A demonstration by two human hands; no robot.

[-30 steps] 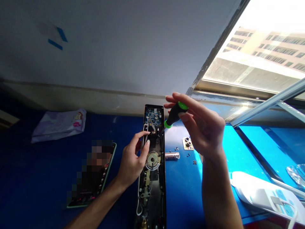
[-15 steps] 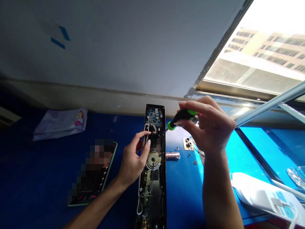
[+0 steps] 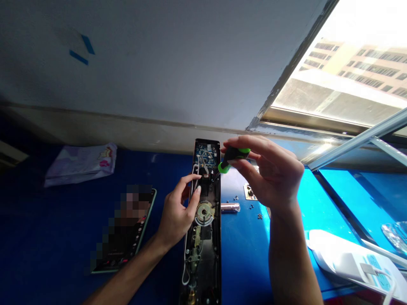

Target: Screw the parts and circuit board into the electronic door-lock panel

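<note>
A long black housing (image 3: 208, 241) lies on the blue table, its inside showing a blue circuit board (image 3: 205, 154), a round metal part (image 3: 204, 212) and a white cable (image 3: 185, 271). My left hand (image 3: 179, 207) rests on the housing's left edge, with thumb and index finger at the cable near the board; whether they pinch it is unclear. Above the right edge, my right hand (image 3: 270, 169) grips a black and green screwdriver (image 3: 233, 157). The screwdriver's shaft slants down to the left, its tip within the housing just below the board.
To the left are a phone (image 3: 130, 233) and a purple-white packet (image 3: 82, 165). Small screws (image 3: 252, 206), a pinkish cylinder (image 3: 230, 207) and a small board (image 3: 249, 191) lie right of the housing. Farther right are a white power strip (image 3: 349, 258) and a metal bar (image 3: 359, 137).
My right hand and the screwdriver have moved left and slightly down, and the handle stands more upright. My left hand has stayed where it was.
</note>
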